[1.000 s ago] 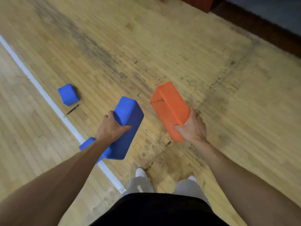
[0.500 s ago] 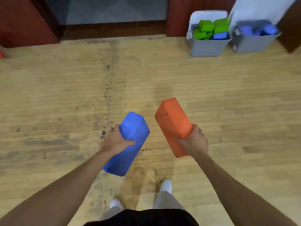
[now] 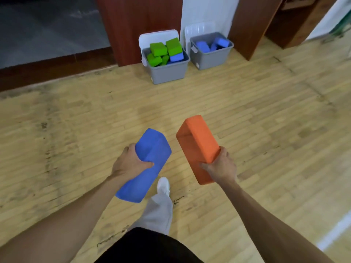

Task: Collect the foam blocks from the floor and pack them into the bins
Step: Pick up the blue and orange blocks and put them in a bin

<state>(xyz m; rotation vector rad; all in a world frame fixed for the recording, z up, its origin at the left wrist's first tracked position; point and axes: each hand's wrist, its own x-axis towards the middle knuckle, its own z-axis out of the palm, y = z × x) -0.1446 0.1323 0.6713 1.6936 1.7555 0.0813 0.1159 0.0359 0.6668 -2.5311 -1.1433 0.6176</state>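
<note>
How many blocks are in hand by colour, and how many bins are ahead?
Blue block, held in the left hand: 1
Orange block, held in the right hand: 1
Bins: 2, the left grey bin and the right grey bin
Total: 4

Pale wooden strip floor (image 3: pixel 266 130), scuffed with dark marks; the left grey bin (image 3: pixel 167 73) stands on it at the foot of a red-brown panel (image 3: pixel 129 35); the right grey bin (image 3: pixel 210 59) stands just right of the left one; a white shoe (image 3: pixel 163 186) is planted well in front of the left bin.
</note>
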